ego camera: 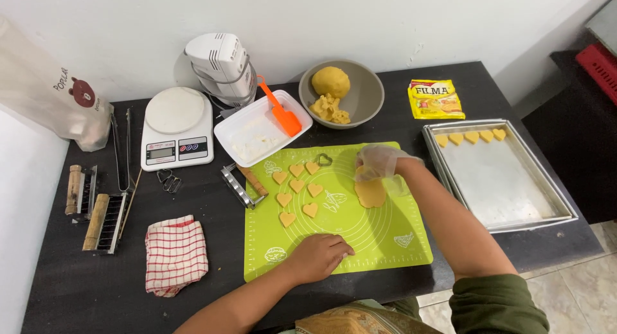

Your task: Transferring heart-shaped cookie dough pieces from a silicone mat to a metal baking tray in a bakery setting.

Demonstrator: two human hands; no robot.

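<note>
- One flat sheet of rolled dough lies on the right half of the green silicone mat; its outline is roughly round, so no clear long axis shows.
- Right hand, in a clear plastic glove, rests on the sheet's far edge with fingers curled down onto the dough; a firm grasp cannot be confirmed.
- Left hand, bare, lies palm down on the mat's near edge, fingers relaxed and holding nothing.
- Eight cut hearts sit in loose rows on the mat's left half, points mostly toward the near edge.
- Heart cutter lies at the mat's far edge, between hearts and glove.
- Progress, as judged: five hearts line the far rim of the baking tray at the tabletop's right edge; most of the tray is unfilled.
- Grey bowl at the far edge holds a dough ball and scraps, so much dough remains uncut.
</note>
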